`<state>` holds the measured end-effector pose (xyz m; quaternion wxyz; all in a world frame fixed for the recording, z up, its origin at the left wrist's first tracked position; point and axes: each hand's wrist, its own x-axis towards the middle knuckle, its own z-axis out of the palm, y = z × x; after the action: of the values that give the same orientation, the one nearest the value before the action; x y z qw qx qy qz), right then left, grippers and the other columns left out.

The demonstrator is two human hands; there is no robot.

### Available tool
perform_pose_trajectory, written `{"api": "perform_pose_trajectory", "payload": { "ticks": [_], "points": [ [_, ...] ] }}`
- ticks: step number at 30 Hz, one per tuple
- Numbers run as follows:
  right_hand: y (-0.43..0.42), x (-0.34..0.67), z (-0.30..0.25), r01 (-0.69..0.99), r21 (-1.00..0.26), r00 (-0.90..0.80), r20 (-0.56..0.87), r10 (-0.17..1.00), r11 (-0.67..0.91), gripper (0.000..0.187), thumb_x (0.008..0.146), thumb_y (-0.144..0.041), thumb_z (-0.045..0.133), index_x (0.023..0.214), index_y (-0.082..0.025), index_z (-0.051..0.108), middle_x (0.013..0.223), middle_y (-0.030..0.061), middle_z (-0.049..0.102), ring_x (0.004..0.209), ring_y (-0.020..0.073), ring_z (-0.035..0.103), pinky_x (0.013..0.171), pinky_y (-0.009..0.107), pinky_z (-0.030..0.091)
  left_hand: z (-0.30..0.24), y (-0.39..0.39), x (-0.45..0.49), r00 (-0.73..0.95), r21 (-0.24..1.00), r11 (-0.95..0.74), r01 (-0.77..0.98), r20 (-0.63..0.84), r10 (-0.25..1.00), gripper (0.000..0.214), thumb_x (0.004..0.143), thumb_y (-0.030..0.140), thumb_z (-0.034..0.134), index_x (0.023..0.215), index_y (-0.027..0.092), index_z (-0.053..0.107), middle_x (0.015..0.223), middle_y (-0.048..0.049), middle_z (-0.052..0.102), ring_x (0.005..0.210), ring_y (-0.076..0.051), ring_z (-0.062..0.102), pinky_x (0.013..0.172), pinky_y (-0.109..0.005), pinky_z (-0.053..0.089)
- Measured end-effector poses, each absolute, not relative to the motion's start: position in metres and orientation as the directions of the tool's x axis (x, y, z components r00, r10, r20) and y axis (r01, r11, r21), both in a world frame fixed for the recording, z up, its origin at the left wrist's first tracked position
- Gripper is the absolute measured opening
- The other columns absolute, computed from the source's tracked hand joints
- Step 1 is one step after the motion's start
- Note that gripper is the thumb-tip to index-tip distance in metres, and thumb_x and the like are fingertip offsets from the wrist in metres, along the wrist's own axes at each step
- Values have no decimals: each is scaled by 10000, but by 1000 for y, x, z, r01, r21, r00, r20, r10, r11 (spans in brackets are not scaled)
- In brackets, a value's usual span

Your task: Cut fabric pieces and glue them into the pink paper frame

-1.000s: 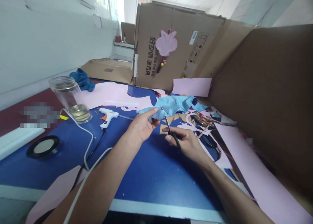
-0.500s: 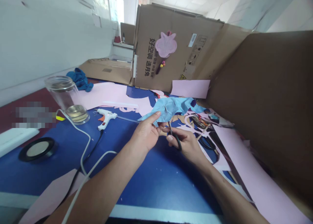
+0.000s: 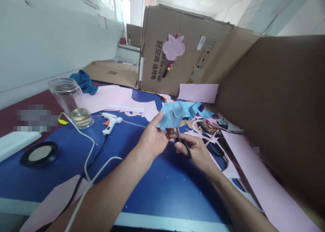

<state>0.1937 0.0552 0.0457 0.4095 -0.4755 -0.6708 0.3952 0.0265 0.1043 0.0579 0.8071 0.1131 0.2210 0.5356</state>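
Observation:
My left hand (image 3: 152, 140) pinches a crumpled piece of light blue paper (image 3: 171, 119) between thumb and fingers, and the piece runs on into a larger blue sheet across the table. My right hand (image 3: 196, 152) is shut on a pair of black-handled scissors (image 3: 184, 146). Their thin metal blades (image 3: 178, 135) point up at the lower edge of the blue piece, close to my left fingers. Part of the handles is hidden by my right fingers.
A hot glue gun (image 3: 110, 122) and a glass jar (image 3: 70, 103) stand left on the blue table (image 3: 162, 191), with white and black cables. Pink sheets, cut scraps and a black ring (image 3: 39, 154) lie about. Cardboard panels (image 3: 269, 107) wall the right and back.
The blue piece has been lifted and folded up in my left hand. Both hands have moved slightly right, and the scissors now sit closer under the piece.

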Motion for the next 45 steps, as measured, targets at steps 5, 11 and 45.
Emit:
{"api": "perform_pose_trajectory", "payload": {
  "ticks": [5, 11, 45],
  "points": [
    [53, 195, 45, 311, -917, -269, 168, 948, 250, 406, 860, -536, 812, 1049, -179, 848, 656, -5, 630, 619, 171, 573, 628, 299, 477, 58, 107, 21, 397, 420, 465, -780, -242, 885, 302, 855, 439, 851, 949, 177, 733, 750, -36, 725, 579, -163, 600, 554, -299, 439],
    [54, 196, 44, 311, -921, -248, 161, 955, 236, 404, 852, -524, 816, 1056, -175, 836, 648, -8, 636, 618, 169, 572, 632, 292, 484, 62, 107, 23, 257, 410, 336, -848, -236, 937, 35, 902, 135, 776, 928, 153, 760, 849, -32, 788, 688, -129, 693, 632, -242, 513],
    [57, 190, 44, 279, -921, -231, 212, 950, 273, 510, 896, -705, 732, 747, -218, 700, 741, 34, 664, 724, 211, 603, 711, 315, 490, 51, 86, 38, 373, 515, 424, -744, -206, 905, 346, 853, 509, 847, 895, 197, 702, 634, 16, 571, 513, -163, 549, 436, -299, 428]
  ]
}}
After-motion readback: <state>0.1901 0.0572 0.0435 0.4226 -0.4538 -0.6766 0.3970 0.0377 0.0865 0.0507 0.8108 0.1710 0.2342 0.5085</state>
